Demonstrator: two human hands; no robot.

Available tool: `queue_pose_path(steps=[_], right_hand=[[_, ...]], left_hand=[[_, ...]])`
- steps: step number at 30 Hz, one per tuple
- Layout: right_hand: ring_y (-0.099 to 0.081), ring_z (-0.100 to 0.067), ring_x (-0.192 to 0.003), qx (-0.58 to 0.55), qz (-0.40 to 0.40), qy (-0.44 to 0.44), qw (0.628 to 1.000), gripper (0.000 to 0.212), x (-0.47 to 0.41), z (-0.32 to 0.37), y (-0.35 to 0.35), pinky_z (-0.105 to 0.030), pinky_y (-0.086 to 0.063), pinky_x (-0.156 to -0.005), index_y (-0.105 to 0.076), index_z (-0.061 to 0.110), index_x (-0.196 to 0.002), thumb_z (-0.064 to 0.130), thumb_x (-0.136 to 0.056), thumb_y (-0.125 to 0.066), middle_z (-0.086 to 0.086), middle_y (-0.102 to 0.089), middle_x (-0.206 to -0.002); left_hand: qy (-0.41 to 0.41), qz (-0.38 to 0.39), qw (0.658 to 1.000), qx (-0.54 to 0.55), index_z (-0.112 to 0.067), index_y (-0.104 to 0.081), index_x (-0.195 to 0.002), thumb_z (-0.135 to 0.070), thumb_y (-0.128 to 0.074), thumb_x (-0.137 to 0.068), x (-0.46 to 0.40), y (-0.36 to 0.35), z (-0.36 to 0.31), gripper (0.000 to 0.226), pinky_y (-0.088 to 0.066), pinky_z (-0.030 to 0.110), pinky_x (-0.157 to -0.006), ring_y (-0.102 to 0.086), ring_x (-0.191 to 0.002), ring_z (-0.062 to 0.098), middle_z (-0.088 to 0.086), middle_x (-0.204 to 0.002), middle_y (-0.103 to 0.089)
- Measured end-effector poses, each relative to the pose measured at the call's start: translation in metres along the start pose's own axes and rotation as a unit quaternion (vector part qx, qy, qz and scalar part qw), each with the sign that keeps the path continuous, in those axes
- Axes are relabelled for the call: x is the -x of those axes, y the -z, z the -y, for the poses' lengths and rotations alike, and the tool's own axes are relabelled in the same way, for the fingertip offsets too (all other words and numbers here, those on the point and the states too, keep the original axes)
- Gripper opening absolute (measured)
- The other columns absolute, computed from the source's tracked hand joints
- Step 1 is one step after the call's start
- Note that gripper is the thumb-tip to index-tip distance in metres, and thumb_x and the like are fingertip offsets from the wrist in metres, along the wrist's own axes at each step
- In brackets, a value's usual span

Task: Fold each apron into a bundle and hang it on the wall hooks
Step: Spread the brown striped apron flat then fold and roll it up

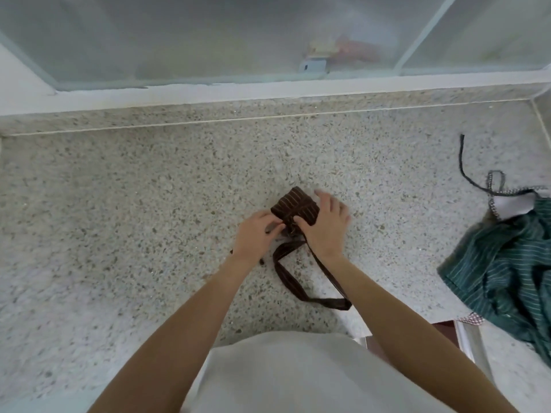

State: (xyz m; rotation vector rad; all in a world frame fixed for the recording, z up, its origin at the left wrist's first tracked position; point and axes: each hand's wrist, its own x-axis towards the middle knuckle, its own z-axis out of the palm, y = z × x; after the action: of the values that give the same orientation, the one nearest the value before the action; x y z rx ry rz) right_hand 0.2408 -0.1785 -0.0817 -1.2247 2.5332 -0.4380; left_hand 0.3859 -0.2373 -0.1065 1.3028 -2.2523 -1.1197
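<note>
One brown striped apron sits rolled into a compact bundle near the middle of the speckled tabletop, its strap trailing back toward the person in a loose loop that lies flat on the surface. The bundle rests on the tabletop, presumably so that the roll cannot spring open while the strap is worked.

The left hand is at the bundle's near-left corner, fingers curled in and pinching dark fabric where the strap leaves the roll; judged from this, the tie is being secured or tucked. The right hand lies against the bundle's right side, thumb pressed on its near edge, fingers spread and fairly straight beyond it, steadying rather than gripping. The bundle thus sits between the two hands, touching both.

A green striped apron lies crumpled and unfolded at the right edge of the tabletop, well apart from the hands, a dark cord running out from it. No wall hooks are in view.
</note>
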Motion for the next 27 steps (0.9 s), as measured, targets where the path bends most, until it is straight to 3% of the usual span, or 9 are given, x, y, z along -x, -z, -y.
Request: queue_pose_path(steps=[2,4,8,12,14,18,21,24,27], right_hand=[[-0.046,-0.027,-0.11,0.0,-0.056,0.19,0.98,0.039,-0.008,0.003,0.004,-0.04,-0.045,-0.09,-0.055,0.011,-0.12,0.012,-0.082,-0.065,-0.01,-0.056,-0.12],[-0.057,-0.025,-0.094,-0.016,0.003,0.313,0.95,0.025,-0.012,0.006,0.002,-0.036,-0.054,-0.072,-0.06,0.007,-0.108,0.003,-0.083,-0.062,-0.01,-0.062,-0.103],[-0.058,-0.024,-0.062,0.114,0.045,0.391,0.912,0.018,-0.028,0.014,-0.005,-0.028,-0.049,-0.048,-0.063,0.01,-0.07,0.004,-0.064,-0.079,-0.007,-0.059,-0.073],[-0.058,-0.022,-0.06,0.24,0.068,0.454,0.856,0.02,-0.031,0.032,-0.006,-0.027,-0.048,-0.058,-0.064,0.013,-0.059,0.003,-0.052,-0.08,-0.006,-0.059,-0.065],[-0.059,-0.022,-0.063,0.252,0.101,0.47,0.84,0.022,-0.028,0.034,-0.01,-0.028,-0.051,-0.061,-0.064,0.011,-0.058,0.001,-0.05,-0.082,-0.007,-0.059,-0.066],[-0.06,-0.024,-0.063,0.213,0.135,0.44,0.862,0.028,-0.028,0.034,-0.016,-0.027,-0.053,-0.057,-0.062,0.005,-0.066,-0.005,-0.047,-0.081,-0.012,-0.059,-0.069],[-0.061,-0.028,-0.072,0.112,0.181,0.371,0.904,0.015,-0.03,0.038,-0.014,-0.03,-0.047,-0.061,-0.06,0.0,-0.084,-0.006,-0.073,-0.067,-0.016,-0.06,-0.08],[-0.057,-0.026,-0.078,0.085,0.219,0.312,0.921,0.014,-0.033,0.043,-0.009,-0.03,-0.039,-0.064,-0.054,0.003,-0.098,0.011,-0.096,-0.042,-0.013,-0.062,-0.089],[-0.059,-0.029,-0.082,0.069,0.237,0.295,0.923,0.016,-0.032,0.044,-0.005,-0.037,-0.044,-0.07,-0.057,0.003,-0.099,0.01,-0.094,-0.043,-0.014,-0.064,-0.091]], left_hand=[[-0.025,-0.001,1.0,-0.018,-0.009,-0.072,-0.084,-0.018,-0.069,-0.08,-0.007,-0.003,0.002,0.01,-0.038,0.013,-0.066,-0.064,-0.072,0.02,0.005,-0.086,-0.068],[-0.053,0.001,0.998,-0.022,-0.008,-0.072,-0.085,-0.015,-0.069,-0.078,-0.012,-0.002,0.002,0.01,-0.036,0.01,-0.067,-0.065,-0.069,0.02,0.006,-0.084,-0.069],[-0.017,0.039,0.999,-0.028,-0.016,-0.074,-0.099,-0.024,-0.067,-0.084,-0.006,0.01,0.02,0.019,-0.043,0.011,-0.074,-0.068,-0.08,0.017,0.003,-0.095,-0.073],[-0.04,-0.078,0.987,-0.132,-0.023,-0.072,-0.099,-0.03,-0.06,-0.085,0.006,0.025,0.046,0.019,-0.049,0.03,-0.075,-0.063,-0.085,0.02,-0.002,-0.095,-0.07],[-0.055,-0.11,0.977,-0.172,-0.021,-0.068,-0.1,-0.026,-0.066,-0.084,0.012,0.023,0.045,0.018,-0.046,0.033,-0.079,-0.058,-0.091,0.02,0.0,-0.099,-0.065],[-0.056,-0.02,0.984,-0.171,-0.017,-0.065,-0.098,-0.021,-0.072,-0.079,0.023,0.004,0.035,0.021,-0.053,0.034,-0.067,-0.062,-0.082,0.025,0.003,-0.093,-0.064],[-0.024,-0.002,0.985,-0.171,-0.015,-0.067,-0.088,-0.019,-0.073,-0.077,0.019,0.002,0.032,0.013,-0.054,0.035,-0.063,-0.062,-0.079,0.027,0.005,-0.086,-0.065],[-0.018,0.02,0.976,-0.215,-0.012,-0.065,-0.093,-0.021,-0.061,-0.087,0.014,0.002,0.029,0.012,-0.05,0.038,-0.077,-0.059,-0.089,0.029,0.008,-0.089,-0.064],[0.012,0.011,0.977,-0.213,-0.011,-0.057,-0.103,-0.025,-0.043,-0.097,0.01,0.005,0.026,0.021,-0.043,0.034,-0.081,-0.056,-0.096,0.024,0.005,-0.101,-0.062]])
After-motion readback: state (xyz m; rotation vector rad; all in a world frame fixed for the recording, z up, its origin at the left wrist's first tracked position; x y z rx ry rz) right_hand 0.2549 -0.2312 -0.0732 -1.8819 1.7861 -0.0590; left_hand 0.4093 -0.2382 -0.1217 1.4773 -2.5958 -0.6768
